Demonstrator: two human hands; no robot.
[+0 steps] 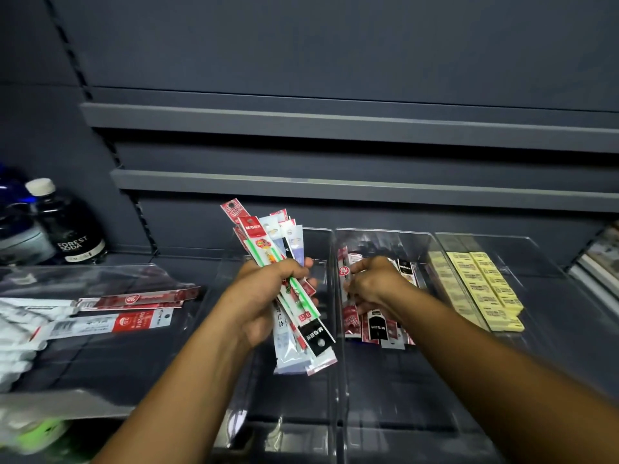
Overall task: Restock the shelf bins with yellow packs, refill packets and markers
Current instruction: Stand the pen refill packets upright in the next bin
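Above the left bin (294,403), a fanned bundle (310,341) of refill packets is held clenched at mid-length in the left hand (264,296). The right hand (371,286) is seen inside the middle bin (382,233), with its fingers curled among the packets (376,329) lying there. Whether one is actually pinched cannot be told, as the fingertips are hidden.

Handling (judged): the packets are taken to be light, thin and flexible. Their glossy film sleeves are likely to slide over one another. A grip across the middle of the bundle, as shown, is expected to keep the fan together. A hold at one end would probably let it splay and shed packets.

Containers: three clear bins are set side by side on the shelf.
- Left bin: what lies under the bundle is not clearly shown.
- Middle bin: red, black and white packets are gathered in it.
- Right bin (522,242): yellow packs (485,289) are laid in rows.

More loose packets (134,299) are spread at far left, with a dark bottle (67,229) behind them.
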